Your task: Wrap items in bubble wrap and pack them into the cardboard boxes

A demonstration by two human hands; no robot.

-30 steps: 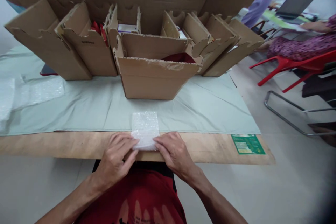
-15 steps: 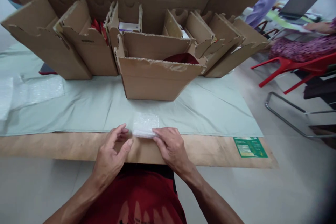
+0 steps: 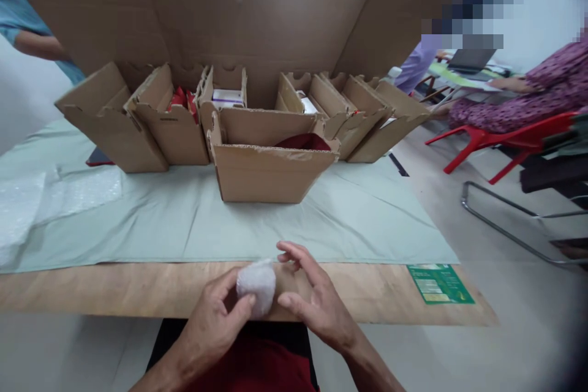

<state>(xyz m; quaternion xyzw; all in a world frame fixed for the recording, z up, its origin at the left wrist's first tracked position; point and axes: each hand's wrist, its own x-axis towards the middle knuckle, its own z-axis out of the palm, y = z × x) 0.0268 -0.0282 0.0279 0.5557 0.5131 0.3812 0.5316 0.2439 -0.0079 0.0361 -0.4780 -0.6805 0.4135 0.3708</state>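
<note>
A small bubble-wrap bundle [image 3: 257, 288] is in my left hand [image 3: 218, 312], pinched between the thumb and the fingers above the near edge of the table. What lies inside the wrap, if anything, cannot be made out. Just right of the bundle, my right hand [image 3: 316, 300] is open, its thumb and fingers apart and holding nothing. Beyond the hands, a low cardboard box [image 3: 275, 177] stands on the pale green cloth [image 3: 174, 233], with dark red material [image 3: 305, 142] showing inside it.
Several cardboard bins [image 3: 184, 141] form a row behind the box, before a tall cardboard panel [image 3: 257, 12]. Bubble wrap [image 3: 82, 190] lies at the left. A green label [image 3: 441, 285] is on the wooden edge. At the right are a red chair [image 3: 505, 135] with a seated person and a metal frame [image 3: 496, 202].
The bubble wrap has gone from lying flat on the cloth's edge to a bundle raised in my left hand. My right hand has let go of it and opened. The view has tilted up.
</note>
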